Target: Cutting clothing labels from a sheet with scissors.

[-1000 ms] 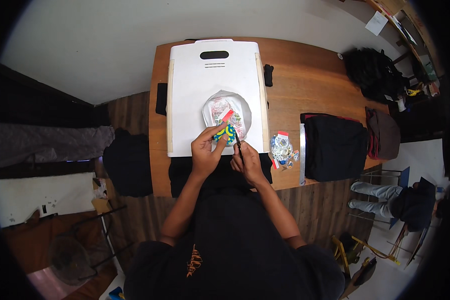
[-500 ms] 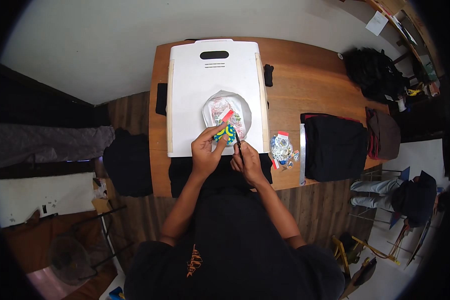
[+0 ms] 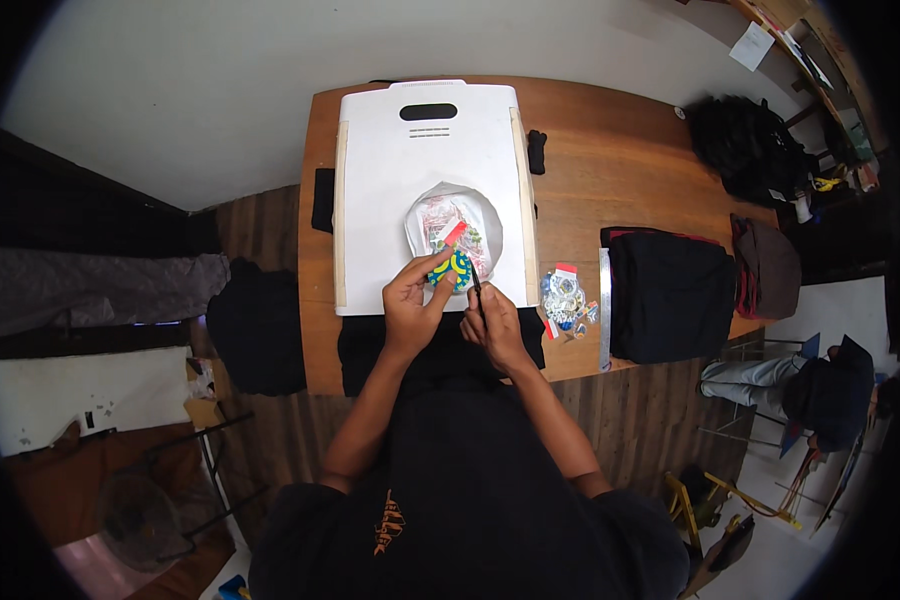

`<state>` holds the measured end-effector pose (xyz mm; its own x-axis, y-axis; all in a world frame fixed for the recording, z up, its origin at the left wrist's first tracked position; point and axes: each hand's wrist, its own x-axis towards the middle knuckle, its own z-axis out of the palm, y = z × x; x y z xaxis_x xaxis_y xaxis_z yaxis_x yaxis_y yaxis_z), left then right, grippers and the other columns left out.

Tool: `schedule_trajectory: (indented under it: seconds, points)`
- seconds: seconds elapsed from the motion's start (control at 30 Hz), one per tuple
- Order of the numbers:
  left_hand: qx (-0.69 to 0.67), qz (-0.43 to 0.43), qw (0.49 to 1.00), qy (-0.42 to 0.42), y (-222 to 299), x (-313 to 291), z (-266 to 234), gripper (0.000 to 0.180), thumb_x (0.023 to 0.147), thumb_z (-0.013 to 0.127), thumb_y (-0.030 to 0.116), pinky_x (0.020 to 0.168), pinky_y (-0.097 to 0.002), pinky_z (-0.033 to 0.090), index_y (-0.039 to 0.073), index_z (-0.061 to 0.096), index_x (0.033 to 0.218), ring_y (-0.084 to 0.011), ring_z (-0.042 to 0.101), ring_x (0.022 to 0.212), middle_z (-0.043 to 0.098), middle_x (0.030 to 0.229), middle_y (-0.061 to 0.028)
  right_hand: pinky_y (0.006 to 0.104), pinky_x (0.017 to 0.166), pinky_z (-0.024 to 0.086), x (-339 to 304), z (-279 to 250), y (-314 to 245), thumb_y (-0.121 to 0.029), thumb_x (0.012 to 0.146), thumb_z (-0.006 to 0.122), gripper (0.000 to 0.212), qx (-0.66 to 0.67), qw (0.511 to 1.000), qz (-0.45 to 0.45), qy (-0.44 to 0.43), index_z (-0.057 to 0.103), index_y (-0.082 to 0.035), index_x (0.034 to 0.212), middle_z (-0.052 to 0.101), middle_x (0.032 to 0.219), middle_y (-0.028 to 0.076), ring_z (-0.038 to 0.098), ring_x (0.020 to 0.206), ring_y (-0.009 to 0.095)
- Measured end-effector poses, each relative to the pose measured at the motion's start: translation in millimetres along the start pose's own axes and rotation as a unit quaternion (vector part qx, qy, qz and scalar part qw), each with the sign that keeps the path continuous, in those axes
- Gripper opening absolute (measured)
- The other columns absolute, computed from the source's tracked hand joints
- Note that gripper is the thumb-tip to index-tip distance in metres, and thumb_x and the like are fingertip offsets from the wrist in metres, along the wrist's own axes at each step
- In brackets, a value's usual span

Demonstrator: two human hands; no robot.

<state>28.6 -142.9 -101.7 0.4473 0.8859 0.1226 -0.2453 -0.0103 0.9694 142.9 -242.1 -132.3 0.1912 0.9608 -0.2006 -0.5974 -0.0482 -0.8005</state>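
Observation:
My left hand (image 3: 412, 300) pinches a round blue-and-yellow patch (image 3: 448, 272) between thumb and fingers, above the front of a white board (image 3: 370, 200). In my right hand (image 3: 495, 325) is a slim black tool (image 3: 477, 288), its thin tip at the patch's right edge; whether it is scissors or a knife I cannot make out. Just beyond the patch, a white bowl-like wrapper (image 3: 495, 235) sits on the board with red-and-white printed pieces (image 3: 438, 215) inside. A small red-and-white piece (image 3: 453, 233) shows directly above the patch.
Right of the board, a pile of small colourful cut pieces (image 3: 564, 295) lies on the wooden table (image 3: 580, 130). Beyond it are a metal ruler (image 3: 605, 310), folded dark cloth (image 3: 670, 295) and a black bag (image 3: 755, 150). A person (image 3: 820, 395) is at the far right.
The patch has turned slightly in my left fingers. Both hands stay in almost the same place, with the black tool still at the patch's edge.

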Motion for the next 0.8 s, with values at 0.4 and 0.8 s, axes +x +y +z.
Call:
schedule_trajectory:
  seconds: [0.4, 0.8]
  points:
    - [-0.001, 0.003, 1.0, 0.002, 1.2, 0.7, 0.5, 0.033, 0.092, 0.065, -0.007, 0.095, -0.0263, 0.048, -0.009, 0.064, 0.125, -0.0146, 0.061, 0.107, 0.065, 0.115, -0.0138, 0.0238, 0.045, 0.025, -0.2, -0.6, -2.5, -0.039, 0.111, 0.033, 0.038, 0.008, 1.0, 0.004, -0.009, 0.046, -0.008, 0.092, 0.03, 0.054, -0.006, 0.025, 0.042, 0.006]
    - [-0.005, 0.006, 1.0, 0.002, 0.7, 1.9, 0.3, 0.033, 0.092, 0.065, -0.007, 0.094, -0.0258, 0.048, -0.009, 0.064, 0.125, -0.0142, 0.061, 0.106, 0.065, 0.115, -0.0138, 0.0241, 0.045, 0.026, 0.5, -2.1, -1.7, -0.039, 0.111, 0.034, 0.038, 0.001, 1.0, 0.004, -0.013, 0.046, -0.008, 0.091, 0.029, 0.053, -0.006, 0.025, 0.042, 0.006]
